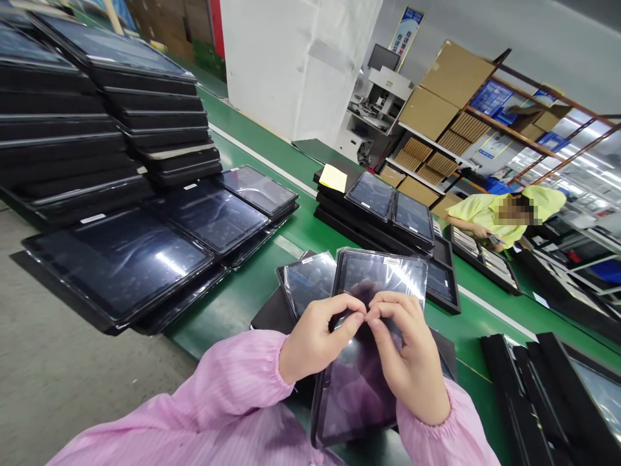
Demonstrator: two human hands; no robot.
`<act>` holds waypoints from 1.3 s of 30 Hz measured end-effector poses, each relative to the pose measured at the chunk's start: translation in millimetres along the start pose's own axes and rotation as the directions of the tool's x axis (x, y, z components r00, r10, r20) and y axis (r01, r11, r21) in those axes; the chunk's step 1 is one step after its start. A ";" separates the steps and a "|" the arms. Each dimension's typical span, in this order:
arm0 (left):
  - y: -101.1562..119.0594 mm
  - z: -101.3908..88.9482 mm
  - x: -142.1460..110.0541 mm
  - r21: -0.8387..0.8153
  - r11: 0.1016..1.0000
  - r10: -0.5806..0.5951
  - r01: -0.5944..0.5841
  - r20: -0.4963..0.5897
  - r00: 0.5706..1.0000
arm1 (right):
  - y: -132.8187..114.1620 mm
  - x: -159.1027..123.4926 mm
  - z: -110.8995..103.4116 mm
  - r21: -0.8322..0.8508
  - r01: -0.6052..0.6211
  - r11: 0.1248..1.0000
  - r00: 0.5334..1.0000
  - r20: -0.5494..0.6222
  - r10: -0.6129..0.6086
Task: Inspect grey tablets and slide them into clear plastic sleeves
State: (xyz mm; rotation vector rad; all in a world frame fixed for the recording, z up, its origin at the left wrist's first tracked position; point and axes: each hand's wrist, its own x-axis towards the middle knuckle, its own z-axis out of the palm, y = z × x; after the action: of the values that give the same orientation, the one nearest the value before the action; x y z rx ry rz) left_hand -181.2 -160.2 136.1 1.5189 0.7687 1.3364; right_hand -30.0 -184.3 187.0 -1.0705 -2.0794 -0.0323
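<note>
A dark tablet-like screen panel in clear film lies tilted in front of me, a small white label at its far edge. Over its middle, the tips of both hands come together. My left hand is closed in a pinch of thumb and forefinger. My right hand pinches at the same spot from the other side. Whatever is between the fingertips, if anything, is too small to make out. A second film-covered screen panel lies just beyond my left hand, partly under the first.
Stacked black trays with screen panels rise at the left, with more panels before them. Another tray stack bears a yellow note. Black trays stand at right on the green table. A co-worker works farther back.
</note>
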 end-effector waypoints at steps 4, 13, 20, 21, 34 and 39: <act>0.4 -0.5 1.4 0.005 1.000 -0.018 0.018 -0.001 1.000 | -1.5 0.3 5.6 -0.102 0.048 0.994 0.994 -0.088 -0.057; 0.9 -3.8 2.5 -0.001 0.999 -0.039 0.039 0.027 0.999 | 6.0 -3.0 15.8 -0.424 0.212 0.881 0.938 -0.165 -0.305; -1.1 -3.6 3.3 -0.004 0.996 -0.093 0.093 -0.013 0.996 | 5.7 3.0 2.3 -0.215 0.049 0.975 0.969 -0.226 -0.098; -1.1 -3.1 3.7 -0.011 0.995 -0.095 0.094 -0.027 0.995 | 6.0 3.0 1.6 -0.141 0.018 0.990 0.976 -0.210 -0.048; -4.7 0.4 3.5 -0.061 0.992 -0.116 0.114 -0.036 0.993 | 6.6 1.0 14.1 -0.029 -0.012 0.999 0.993 -0.117 0.009; -5.3 -0.3 5.1 -0.029 0.994 -0.106 0.105 -0.035 0.994 | 7.4 1.7 14.4 -0.126 0.090 0.988 0.989 -0.102 -0.103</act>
State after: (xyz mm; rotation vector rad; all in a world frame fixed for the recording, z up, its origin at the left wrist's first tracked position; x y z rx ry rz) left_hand -179.8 -153.6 133.1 1.4162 0.8391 1.2938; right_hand -34.5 -173.4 175.8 -1.0151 -2.0503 -0.2622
